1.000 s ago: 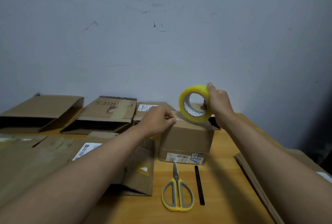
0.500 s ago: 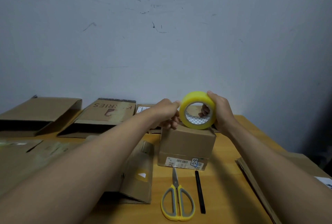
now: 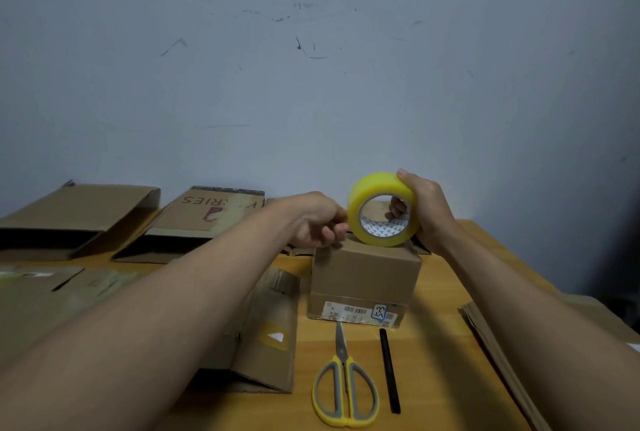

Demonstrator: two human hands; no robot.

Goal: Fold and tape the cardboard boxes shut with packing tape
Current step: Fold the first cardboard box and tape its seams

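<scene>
Right hand (image 3: 424,211) grips the yellow tape roll (image 3: 381,209) atop the closed box (image 3: 365,278); left hand (image 3: 318,223), fingers curled, pinches at its nine-o'clock edge. Scissors (image 3: 344,385) and black pen (image 3: 389,370) lie at six o'clock, flattened cartons (image 3: 79,212) at nine.

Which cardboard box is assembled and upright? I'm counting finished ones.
The small cardboard box with the barcode label, under the yellow tape roll; the others lie flattened.

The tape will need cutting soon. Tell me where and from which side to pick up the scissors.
Take the scissors by the yellow and grey handle loops, coming from the near edge of the table. They lie flat and closed with the loops towards the person and the blades pointing away at the box.
</scene>
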